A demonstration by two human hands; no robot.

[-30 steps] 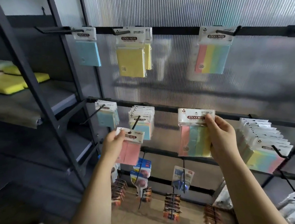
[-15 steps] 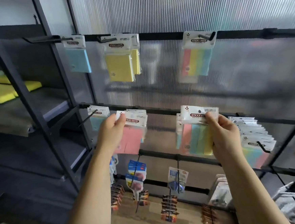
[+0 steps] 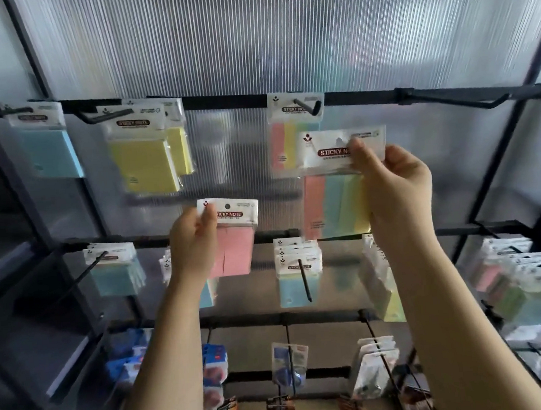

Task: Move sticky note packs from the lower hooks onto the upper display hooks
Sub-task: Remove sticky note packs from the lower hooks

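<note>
- The display rack [image 3: 228,98] has dark rails, each with hooks sticking out toward the room, in front of a ribbed translucent panel.
- On the upper rail, from the left: a blue pack [image 3: 48,148] on the first hook, two yellow packs [image 3: 144,156] one behind the other on the next hook, and a striped pack [image 3: 281,132] on the third hook [image 3: 308,106]. A fourth upper hook [image 3: 494,98] at the right carries nothing.
- On the lower rail hang a bunch of pale blue packs [image 3: 116,272] at the left, a stack of light-blue packs [image 3: 297,274] in the middle, and more striped packs behind the right forearm, partly hidden.
- Lower still hang small blurred packets I cannot identify.
- The left hand [image 3: 194,240] pinches the white header card of a pink pack [image 3: 233,243] at its left corner, thumb in front and fingers curled behind. The pack hangs free in the air between the two rails, on no hook.
- The right hand [image 3: 393,182] pinches the header of a striped pink, blue and yellow pack [image 3: 333,200], thumb over the card's right part. That pack is held just below and in front of the striped pack on the third upper hook, and its hole is not on the hook.
- Both held headers read "STICKY NOTE" in white on a dark band; the thumbs cover a few letters. The hanging yellow pack's header reads the same. The smaller print is too blurred to read.
</note>
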